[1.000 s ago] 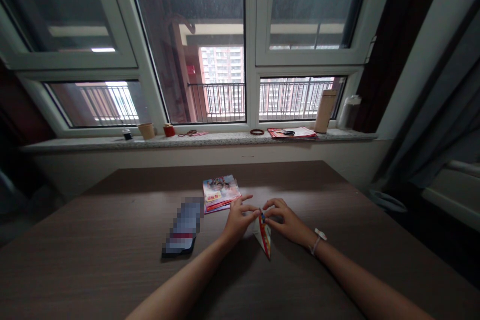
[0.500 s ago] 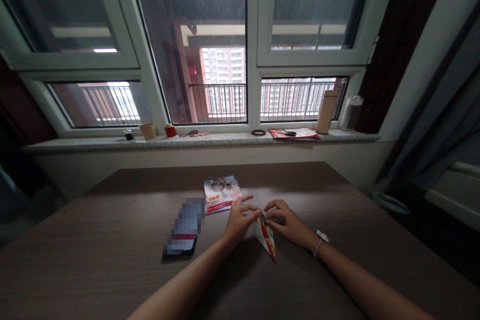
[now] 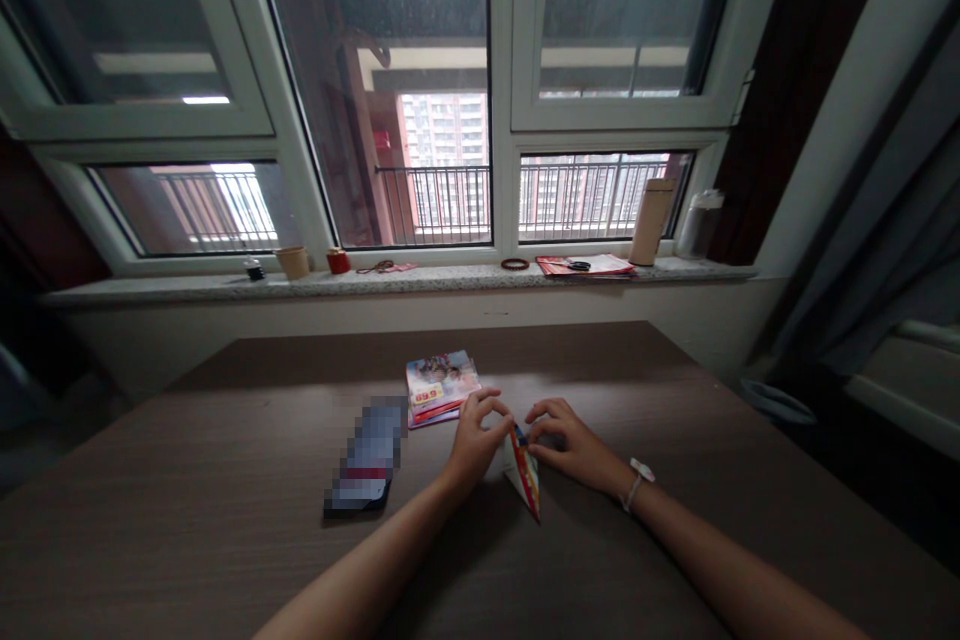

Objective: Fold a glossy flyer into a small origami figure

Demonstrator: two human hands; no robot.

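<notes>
A small folded paper (image 3: 523,480), white with red, yellow and blue print, forms a narrow pointed shape above the table, its sharp end toward me. My left hand (image 3: 478,435) pinches its far end between thumb and fingertips. On the right side of that same end, my right hand (image 3: 574,445) has curled fingers with thumb and fingertips at the paper's edge; their exact contact is too small to make out. A pale band with a white piece circles my right wrist.
A stack of printed leaflets (image 3: 442,385) lies just beyond my left hand. Left of it rests a phone (image 3: 367,460) with a blurred screen. On the windowsill (image 3: 450,278) stand a paper cup (image 3: 292,263), a red spool (image 3: 338,261), scissors on papers (image 3: 592,266) and a tan bottle (image 3: 651,222).
The folded paper and my left hand have shifted slightly left. My right hand stays nearly in place, with a little more of the paper's far end showing between the hands.
</notes>
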